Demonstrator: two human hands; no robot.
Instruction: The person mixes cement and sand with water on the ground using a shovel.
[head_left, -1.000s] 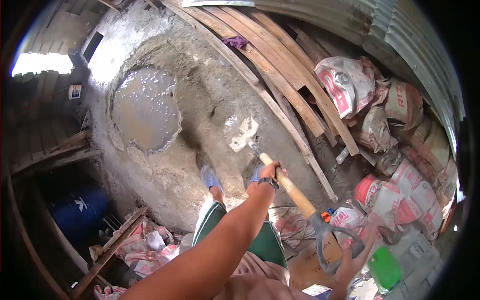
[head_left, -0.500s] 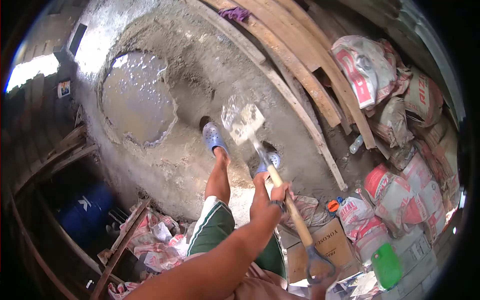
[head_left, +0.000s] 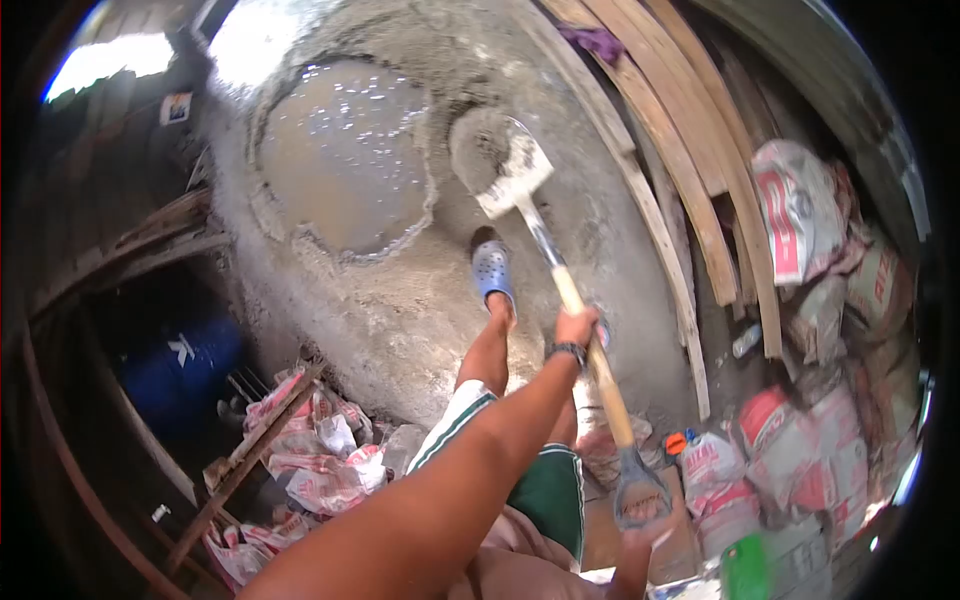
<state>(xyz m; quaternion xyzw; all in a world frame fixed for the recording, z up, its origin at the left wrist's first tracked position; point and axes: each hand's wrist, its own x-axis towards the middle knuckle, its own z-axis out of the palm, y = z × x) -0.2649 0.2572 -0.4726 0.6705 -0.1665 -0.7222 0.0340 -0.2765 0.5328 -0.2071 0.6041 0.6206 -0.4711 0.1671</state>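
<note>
A long-handled shovel (head_left: pixel 609 392) slants across the view with its blade (head_left: pixel 520 172) away from me. Grey mortar mix (head_left: pixel 484 145) lies on the blade. My left hand (head_left: pixel 577 327), with a dark band at the wrist, is wrapped round the wooden shaft. At the near end, my right hand (head_left: pixel 640 512) is closed on the grey D-shaped grip. Left of the blade, a pool of watery mix (head_left: pixel 345 160) sits inside a ring of wet mortar (head_left: pixel 437 140). My foot in a blue clog (head_left: pixel 491 268) stands between the pool and the shaft.
Long wooden planks (head_left: pixel 640 100) lie along the right, with a purple cloth (head_left: pixel 597 43) on them. Cement bags (head_left: pixel 800 215) are piled beyond. At left are a blue drum (head_left: pixel 185 365), crumpled bags (head_left: pixel 325 440) and wooden framing (head_left: pixel 245 452). A green container (head_left: pixel 746 568) stands low right.
The shovel blade has moved forward toward the mortar ring and now carries a heap of mix. Both hands have moved with the shovel. The whole view has also shifted.
</note>
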